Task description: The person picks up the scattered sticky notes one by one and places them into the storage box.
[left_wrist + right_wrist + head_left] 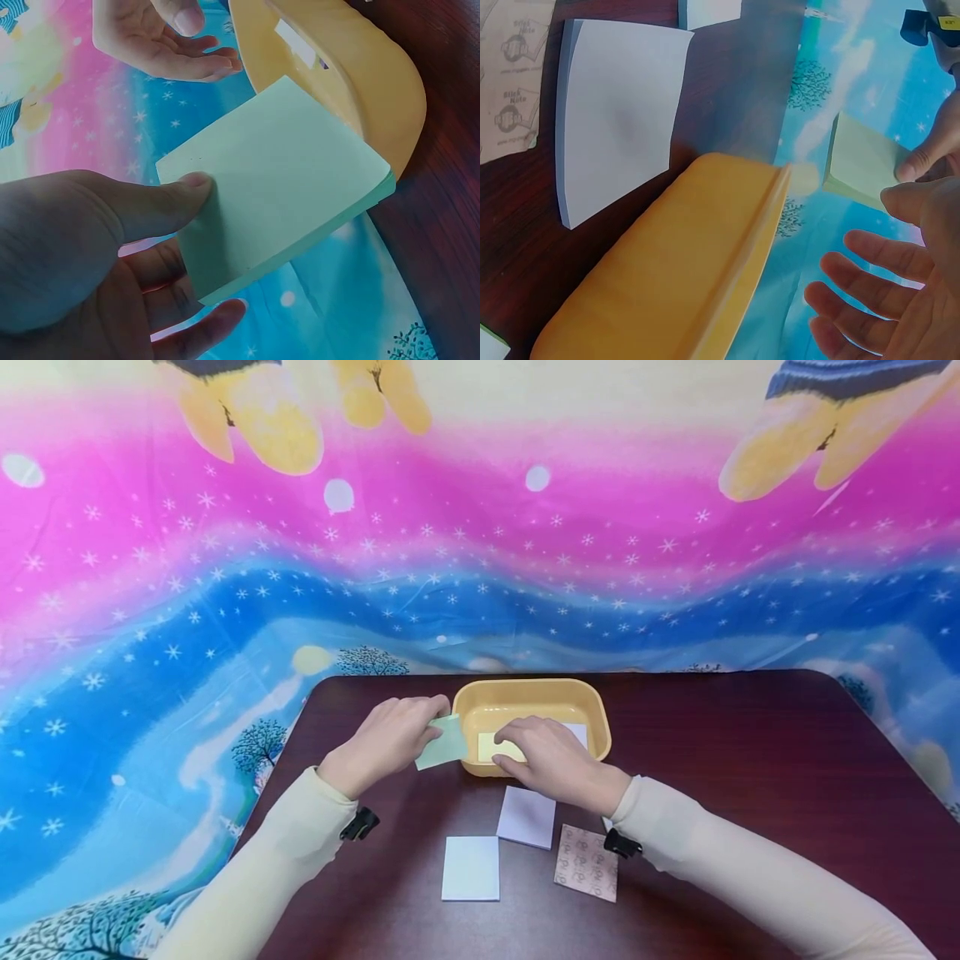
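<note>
My left hand (397,735) pinches a green sticky note pad (281,187) between thumb and fingers, at the left end of the yellow plastic bin (468,693). In the left wrist view the thumb lies on the pad's top face, with fingers beneath. Over the bin's near rim is my right hand (551,756), its fingers loosely bent and nothing in them; the right wrist view shows them spread apart. Inside the bin lie a pale yellow pad (489,747) and a whitish pad (579,732), both partly hidden by the right hand.
On the dark wooden table (735,752), in front of the bin, lie a lavender pad (527,817), a pale blue-white pad (471,868) and a pad with printed brownish backing (587,864). Something white (490,345) with a green edge shows near the right wrist. A patterned cloth (480,568) hangs behind.
</note>
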A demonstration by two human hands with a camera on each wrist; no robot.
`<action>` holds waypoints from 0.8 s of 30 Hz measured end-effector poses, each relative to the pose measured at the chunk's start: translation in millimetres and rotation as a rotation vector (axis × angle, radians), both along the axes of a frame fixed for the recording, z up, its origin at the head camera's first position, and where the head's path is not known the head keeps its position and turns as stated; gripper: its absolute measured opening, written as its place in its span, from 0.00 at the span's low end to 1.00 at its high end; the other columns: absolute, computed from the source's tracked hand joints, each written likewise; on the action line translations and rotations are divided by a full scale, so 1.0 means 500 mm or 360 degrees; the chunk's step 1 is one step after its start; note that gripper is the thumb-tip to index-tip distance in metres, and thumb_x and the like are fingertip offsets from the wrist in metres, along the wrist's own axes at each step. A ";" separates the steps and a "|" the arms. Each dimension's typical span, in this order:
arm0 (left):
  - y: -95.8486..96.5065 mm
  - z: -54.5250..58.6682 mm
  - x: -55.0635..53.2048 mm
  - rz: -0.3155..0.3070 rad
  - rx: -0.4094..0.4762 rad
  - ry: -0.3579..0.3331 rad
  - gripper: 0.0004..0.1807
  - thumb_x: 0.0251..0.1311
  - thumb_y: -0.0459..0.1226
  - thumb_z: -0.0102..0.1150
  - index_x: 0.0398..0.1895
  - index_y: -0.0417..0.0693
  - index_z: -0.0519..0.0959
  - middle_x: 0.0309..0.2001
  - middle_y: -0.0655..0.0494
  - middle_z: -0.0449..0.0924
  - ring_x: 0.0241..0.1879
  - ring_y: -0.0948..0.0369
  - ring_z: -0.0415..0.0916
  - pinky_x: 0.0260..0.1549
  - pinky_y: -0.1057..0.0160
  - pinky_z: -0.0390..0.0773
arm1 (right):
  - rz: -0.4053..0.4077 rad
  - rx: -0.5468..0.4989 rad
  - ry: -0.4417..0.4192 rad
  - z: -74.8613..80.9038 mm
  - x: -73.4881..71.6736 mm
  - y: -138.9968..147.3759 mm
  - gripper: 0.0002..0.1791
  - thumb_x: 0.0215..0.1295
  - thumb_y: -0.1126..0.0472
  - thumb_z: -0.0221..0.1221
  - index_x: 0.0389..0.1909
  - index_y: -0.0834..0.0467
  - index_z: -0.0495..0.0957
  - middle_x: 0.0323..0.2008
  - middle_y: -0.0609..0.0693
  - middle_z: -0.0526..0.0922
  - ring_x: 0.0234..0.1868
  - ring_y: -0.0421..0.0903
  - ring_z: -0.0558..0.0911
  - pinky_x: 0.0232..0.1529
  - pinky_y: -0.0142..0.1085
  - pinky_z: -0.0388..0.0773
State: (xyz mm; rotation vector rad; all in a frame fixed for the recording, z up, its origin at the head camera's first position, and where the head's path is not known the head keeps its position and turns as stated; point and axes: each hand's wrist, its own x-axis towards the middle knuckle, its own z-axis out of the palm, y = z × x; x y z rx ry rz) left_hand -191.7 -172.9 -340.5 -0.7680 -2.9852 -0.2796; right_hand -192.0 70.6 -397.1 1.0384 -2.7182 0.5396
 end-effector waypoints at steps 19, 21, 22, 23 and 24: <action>0.023 0.003 -0.008 -0.0022 -0.0028 0.0024 0.09 0.66 0.36 0.65 0.47 0.50 0.79 0.40 0.55 0.87 0.25 0.62 0.72 0.28 0.63 0.74 | -0.0003 -0.0047 0.0016 0.003 -0.009 0.014 0.14 0.68 0.52 0.64 0.46 0.57 0.85 0.44 0.51 0.89 0.48 0.50 0.86 0.51 0.47 0.81; 0.024 0.003 -0.010 -0.0026 -0.0015 0.0026 0.09 0.66 0.35 0.65 0.46 0.50 0.79 0.40 0.56 0.87 0.25 0.63 0.73 0.27 0.64 0.74 | -0.0005 -0.0048 0.0017 0.003 -0.010 0.014 0.14 0.68 0.52 0.64 0.46 0.57 0.85 0.44 0.51 0.89 0.48 0.50 0.86 0.51 0.47 0.81; 0.025 0.002 -0.010 -0.0030 -0.0010 0.0028 0.09 0.66 0.35 0.65 0.46 0.50 0.79 0.40 0.56 0.87 0.25 0.63 0.73 0.27 0.64 0.73 | -0.0007 -0.0049 0.0014 0.004 -0.010 0.015 0.14 0.68 0.52 0.64 0.46 0.57 0.85 0.44 0.51 0.89 0.48 0.50 0.86 0.51 0.47 0.81; 0.026 0.003 -0.011 -0.0035 -0.0005 0.0029 0.09 0.66 0.35 0.65 0.46 0.50 0.79 0.40 0.56 0.87 0.24 0.63 0.73 0.26 0.64 0.73 | -0.0010 -0.0049 0.0012 0.004 -0.011 0.015 0.14 0.68 0.52 0.64 0.46 0.57 0.85 0.44 0.51 0.89 0.48 0.50 0.86 0.51 0.47 0.81; 0.026 0.003 -0.011 -0.0040 0.0000 0.0033 0.09 0.65 0.35 0.65 0.46 0.50 0.79 0.39 0.56 0.87 0.24 0.63 0.73 0.26 0.65 0.73 | -0.0014 -0.0048 0.0010 0.004 -0.011 0.016 0.14 0.68 0.52 0.64 0.47 0.57 0.85 0.44 0.51 0.89 0.48 0.50 0.86 0.50 0.47 0.81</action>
